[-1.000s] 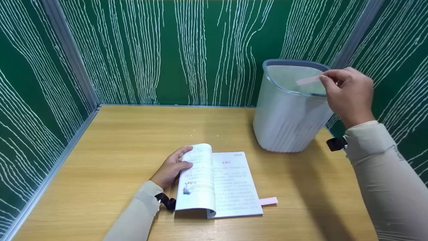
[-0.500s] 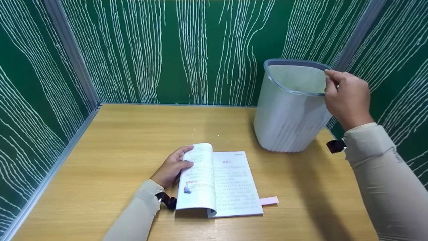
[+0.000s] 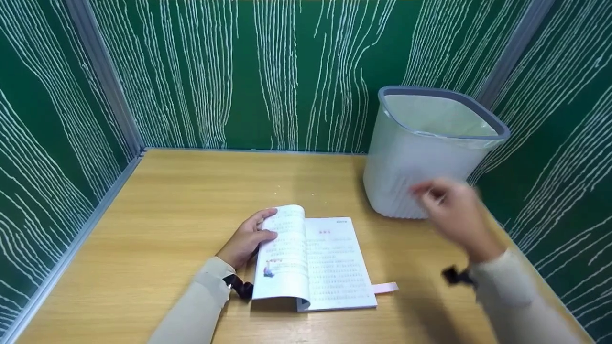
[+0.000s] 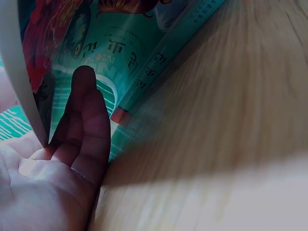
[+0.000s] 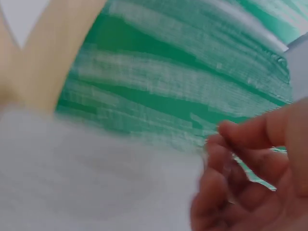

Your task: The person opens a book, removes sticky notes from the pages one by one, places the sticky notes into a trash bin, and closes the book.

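Note:
My left hand grips the left side of an open book, thumb on the curved-up page. In the left wrist view its fingers lie beneath, against the green printed cover. A pink paper strip sticks out from the book's lower right side. My right hand, blurred, is in front of a pale wastebasket with a grey rim. In the right wrist view this hand has loosely curled fingers, with no object visible between them.
The wastebasket, lined with a clear bag, stands at the back right of the wooden table. Green panels with white wavy lines rise along the back and sides. A few tiny white specks lie beyond the book.
A pale pink strip, pinched in my right hand over the wastebasket earlier, is out of sight now. That hand has come down and left, toward the book. The left hand stays put.

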The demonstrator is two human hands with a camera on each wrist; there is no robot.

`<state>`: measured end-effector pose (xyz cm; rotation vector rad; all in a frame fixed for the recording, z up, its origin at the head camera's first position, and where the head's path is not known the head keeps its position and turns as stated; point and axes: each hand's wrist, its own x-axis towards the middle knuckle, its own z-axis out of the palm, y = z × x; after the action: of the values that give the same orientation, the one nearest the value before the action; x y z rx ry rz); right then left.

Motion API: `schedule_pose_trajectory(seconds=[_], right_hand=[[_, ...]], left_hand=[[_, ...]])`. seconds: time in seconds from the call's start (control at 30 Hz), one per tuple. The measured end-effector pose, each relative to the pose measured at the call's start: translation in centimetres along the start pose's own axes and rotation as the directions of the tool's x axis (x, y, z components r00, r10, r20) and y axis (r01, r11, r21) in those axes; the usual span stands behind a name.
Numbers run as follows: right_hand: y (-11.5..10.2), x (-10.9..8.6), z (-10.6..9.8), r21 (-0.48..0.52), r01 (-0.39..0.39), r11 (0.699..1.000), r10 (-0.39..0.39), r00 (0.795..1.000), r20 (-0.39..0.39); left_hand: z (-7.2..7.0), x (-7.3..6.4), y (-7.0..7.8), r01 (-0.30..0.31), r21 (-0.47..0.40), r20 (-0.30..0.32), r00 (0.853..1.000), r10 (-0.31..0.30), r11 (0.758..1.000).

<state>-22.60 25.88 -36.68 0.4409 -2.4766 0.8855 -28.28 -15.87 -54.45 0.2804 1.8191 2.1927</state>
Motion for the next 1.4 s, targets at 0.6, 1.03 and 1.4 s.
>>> schedule_pose_trajectory(seconds=[0.6, 1.03, 1.4], right_hand=[[5.3, -9.2, 7.9, 0.318, -0.648, 0.692, 0.2, 0.595, 0.778], [5.7, -10.1, 9.3, 0.361, -0.706, 0.61, 0.248, 0.602, 0.759], [5.7, -11.0, 9.4, 0.376, -0.688, 0.62, 0.237, 0.622, 0.747]], left_hand=[[0.0, 0.2, 1.0, -0.019, 0.011, 0.004, 1.0, 0.019, 1.0], [-0.3, -0.4, 0.4, 0.007, 0.002, -0.025, 1.0, -0.007, 1.0], [0.0, -0.4, 0.1, -0.001, 0.023, -0.018, 1.0, 0.002, 1.0]])
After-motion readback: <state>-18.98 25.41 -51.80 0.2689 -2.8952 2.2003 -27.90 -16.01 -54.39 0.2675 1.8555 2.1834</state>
